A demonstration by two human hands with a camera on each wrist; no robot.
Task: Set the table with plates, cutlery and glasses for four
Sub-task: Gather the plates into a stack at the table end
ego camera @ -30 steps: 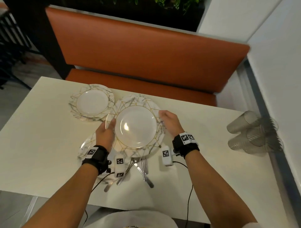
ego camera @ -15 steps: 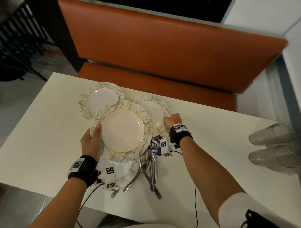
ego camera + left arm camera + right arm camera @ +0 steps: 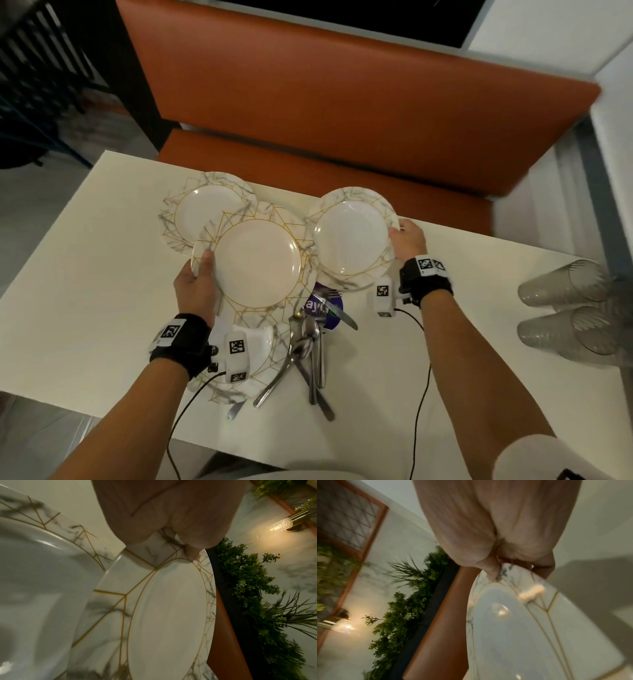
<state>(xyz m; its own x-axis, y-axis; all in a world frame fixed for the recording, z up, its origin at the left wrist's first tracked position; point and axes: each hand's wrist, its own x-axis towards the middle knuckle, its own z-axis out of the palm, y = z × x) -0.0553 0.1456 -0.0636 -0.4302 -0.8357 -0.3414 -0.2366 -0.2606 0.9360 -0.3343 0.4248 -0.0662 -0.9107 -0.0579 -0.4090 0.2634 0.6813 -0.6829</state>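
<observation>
My left hand (image 3: 197,274) grips the left rim of a marble-and-gold plate (image 3: 257,263) held above the table's middle; the left wrist view shows the thumb on that plate (image 3: 168,608). My right hand (image 3: 406,245) pinches the right rim of a second plate (image 3: 349,236), also seen tilted in the right wrist view as plate (image 3: 513,628). A third plate (image 3: 202,205) lies flat at the far left. A fourth plate (image 3: 267,346) lies near me, partly hidden under my left wrist. A heap of forks, spoons and knives (image 3: 308,346) lies beside it.
Several clear plastic glasses (image 3: 575,311) lie stacked on their sides at the table's right edge. A purple packet (image 3: 323,308) sits under the cutlery. An orange bench (image 3: 325,113) runs along the far side of the white table (image 3: 85,274). Wrist cables trail over the near edge.
The hands have drawn apart: my right hand carried its plate to the right, clear of the one my left hand holds. The fourth plate and cutlery stay where they were.
</observation>
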